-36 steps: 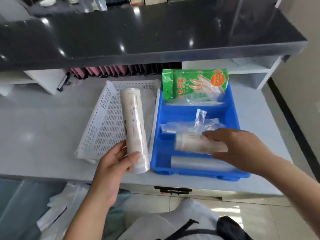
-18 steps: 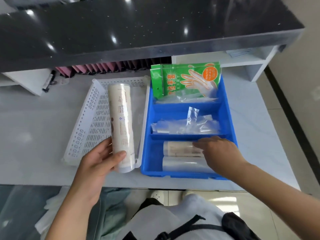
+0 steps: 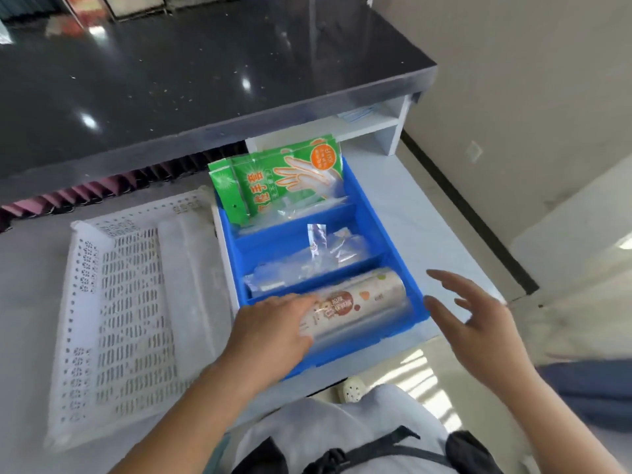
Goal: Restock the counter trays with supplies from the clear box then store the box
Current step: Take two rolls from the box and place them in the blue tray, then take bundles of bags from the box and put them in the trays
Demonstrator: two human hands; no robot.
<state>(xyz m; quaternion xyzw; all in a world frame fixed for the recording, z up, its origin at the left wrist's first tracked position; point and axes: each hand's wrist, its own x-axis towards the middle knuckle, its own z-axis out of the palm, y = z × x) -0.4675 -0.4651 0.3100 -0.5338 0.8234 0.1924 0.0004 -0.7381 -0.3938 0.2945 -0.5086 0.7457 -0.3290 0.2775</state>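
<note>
The left hand (image 3: pixel 273 328) lay on the near end of a printed roll (image 3: pixel 355 302), fingers loosely curved over its top rather than wrapped round it. The roll lay lengthwise in the nearest compartment of the blue tray (image 3: pixel 415 295), on top of a clear roll (image 3: pixel 359 331) beneath it. The right hand (image 3: pixel 478 323) hovered just past the tray's right wall, fingers spread and straight, holding nothing and touching nothing.

The roll's wrap carried a brown round patch with pale Chinese characters and small coloured dots; the characters were too blurred to read. In the far compartment green glove packs (image 3: pixel 273 186) stood upright, showing an orange outline of a hand, an orange disc and large orange characters, one reading "手". Clear bags (image 3: pixel 307 265) filled the middle compartment.

The white basket (image 3: pixel 85 302) sat touching the tray's left side on the pale counter (image 3: pixel 410 213), under a black shelf (image 3: pixel 171 80).
</note>
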